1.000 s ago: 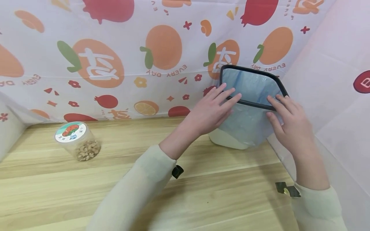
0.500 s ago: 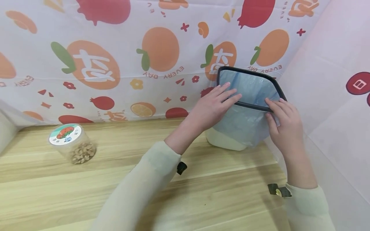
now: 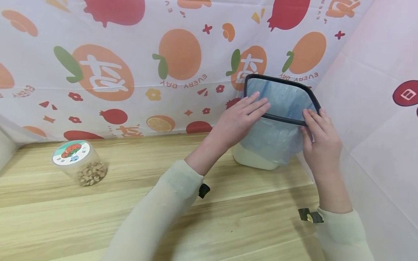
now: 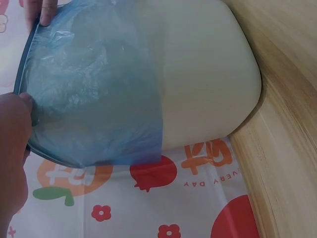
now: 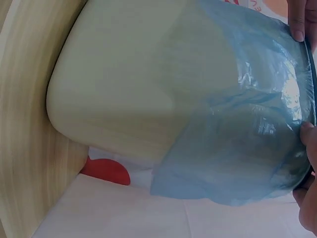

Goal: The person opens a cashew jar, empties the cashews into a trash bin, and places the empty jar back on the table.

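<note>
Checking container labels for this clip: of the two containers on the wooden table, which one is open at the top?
The cream plastic bin with the black rim and blue bag liner is open; both hands rest on it. The clear nut jar at left has its lid on.

Thin glossy blue plastic liner [image 3: 277, 98] over a smooth, seemingly matt cream bin [image 3: 254, 159], on grained wood table [image 3: 98, 217].

jar [image 3: 80, 163] label print — too small

Both arms reach forward in pale sleeves. The left hand [image 3: 240, 119] lies flat with fingers straight and spread; the right hand [image 3: 320, 139] has fingers extended, tips pressing forward.
</note>
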Motion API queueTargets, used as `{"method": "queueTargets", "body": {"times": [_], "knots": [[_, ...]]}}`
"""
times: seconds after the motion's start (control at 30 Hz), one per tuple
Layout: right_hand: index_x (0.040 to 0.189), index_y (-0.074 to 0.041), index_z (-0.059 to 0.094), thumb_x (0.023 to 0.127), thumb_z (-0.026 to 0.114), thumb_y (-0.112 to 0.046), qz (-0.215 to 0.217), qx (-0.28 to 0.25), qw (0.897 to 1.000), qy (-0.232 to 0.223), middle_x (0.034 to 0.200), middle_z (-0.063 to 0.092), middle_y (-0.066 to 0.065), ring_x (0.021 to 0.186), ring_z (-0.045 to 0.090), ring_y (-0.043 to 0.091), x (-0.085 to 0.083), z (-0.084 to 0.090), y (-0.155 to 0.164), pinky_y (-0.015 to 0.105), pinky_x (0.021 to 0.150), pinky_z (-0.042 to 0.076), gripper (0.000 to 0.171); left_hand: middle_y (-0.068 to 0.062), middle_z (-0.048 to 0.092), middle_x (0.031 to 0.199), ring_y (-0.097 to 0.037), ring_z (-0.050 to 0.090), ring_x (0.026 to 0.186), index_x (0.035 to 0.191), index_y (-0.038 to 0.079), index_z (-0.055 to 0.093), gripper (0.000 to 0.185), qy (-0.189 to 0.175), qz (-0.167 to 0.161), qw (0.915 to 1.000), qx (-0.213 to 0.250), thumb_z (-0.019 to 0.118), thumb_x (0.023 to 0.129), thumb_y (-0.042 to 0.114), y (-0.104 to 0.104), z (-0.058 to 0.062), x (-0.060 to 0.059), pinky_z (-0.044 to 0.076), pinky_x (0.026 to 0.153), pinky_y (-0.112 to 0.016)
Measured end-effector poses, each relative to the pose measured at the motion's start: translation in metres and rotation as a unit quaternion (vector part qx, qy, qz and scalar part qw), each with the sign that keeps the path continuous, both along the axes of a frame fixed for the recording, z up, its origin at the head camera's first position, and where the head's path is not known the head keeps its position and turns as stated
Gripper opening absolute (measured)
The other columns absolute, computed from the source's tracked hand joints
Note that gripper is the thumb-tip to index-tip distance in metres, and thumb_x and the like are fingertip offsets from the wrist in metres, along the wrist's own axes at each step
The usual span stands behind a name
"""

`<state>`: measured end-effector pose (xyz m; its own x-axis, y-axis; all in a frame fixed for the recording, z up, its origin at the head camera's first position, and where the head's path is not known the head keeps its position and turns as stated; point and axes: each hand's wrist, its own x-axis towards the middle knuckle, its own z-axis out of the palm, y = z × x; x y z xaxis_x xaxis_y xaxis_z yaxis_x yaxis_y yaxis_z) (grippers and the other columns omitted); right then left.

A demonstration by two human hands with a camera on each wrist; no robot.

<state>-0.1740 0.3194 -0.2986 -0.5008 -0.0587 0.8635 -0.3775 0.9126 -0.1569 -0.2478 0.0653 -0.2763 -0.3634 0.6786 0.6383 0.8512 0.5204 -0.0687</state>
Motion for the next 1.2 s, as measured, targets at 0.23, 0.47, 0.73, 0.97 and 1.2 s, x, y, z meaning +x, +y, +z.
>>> {"method": "queueTargets", "body": {"times": [0.23,0.47,0.73,0.97,1.2], "knots": [[0.130,-0.009,0.067,0.094,0.066,-0.005,0.001,0.006,1.000,-0.003,0.129,0.066,0.016,0.131,0.054,0.039,-0.001,0.001,-0.002,0.037,0.118,0.032,0.036,-0.007,0.054,0.147,-0.023,0.042,0.143,0.142,0.010,0.056,0.043,0.003,-0.008,0.9999,0.013,0.060,0.099,0.008,-0.002,0.000,-0.002,0.026,0.119,-0.031],[0.129,-0.011,0.068,0.094,0.067,-0.006,-0.008,0.016,1.000,0.000,0.127,0.067,0.016,0.130,0.055,0.038,-0.002,0.001,-0.007,0.036,0.116,0.035,0.035,-0.007,0.057,0.144,-0.023,0.046,0.140,0.140,0.010,0.058,0.042,0.003,-0.015,0.9994,0.032,0.061,0.099,0.007,-0.006,-0.003,-0.002,0.029,0.118,-0.033],[0.127,-0.011,0.070,0.094,0.067,-0.006,-0.009,0.025,1.000,0.011,0.125,0.068,0.017,0.126,0.058,0.038,-0.003,0.001,-0.012,0.038,0.113,0.039,0.033,-0.007,0.059,0.141,-0.023,0.051,0.137,0.139,0.010,0.059,0.041,-0.002,-0.009,0.9993,0.035,0.062,0.098,0.006,-0.011,-0.004,0.001,0.032,0.118,-0.034],[0.127,-0.012,0.070,0.095,0.066,-0.007,-0.004,0.026,1.000,0.010,0.125,0.068,0.017,0.126,0.058,0.038,-0.004,0.001,-0.016,0.046,0.109,0.043,0.032,-0.006,0.060,0.140,-0.023,0.052,0.136,0.138,0.010,0.060,0.041,-0.012,-0.004,0.9993,0.034,0.063,0.097,0.007,-0.016,-0.002,0.003,0.032,0.117,-0.034],[0.126,-0.012,0.070,0.095,0.066,-0.007,0.001,0.026,1.000,0.007,0.124,0.069,0.016,0.126,0.059,0.037,-0.006,0.002,-0.019,0.042,0.110,0.043,0.032,-0.005,0.062,0.139,-0.022,0.052,0.135,0.138,0.012,0.060,0.041,-0.015,-0.001,0.9994,0.032,0.064,0.097,0.008,-0.020,-0.002,0.004,0.033,0.117,-0.034]]}}
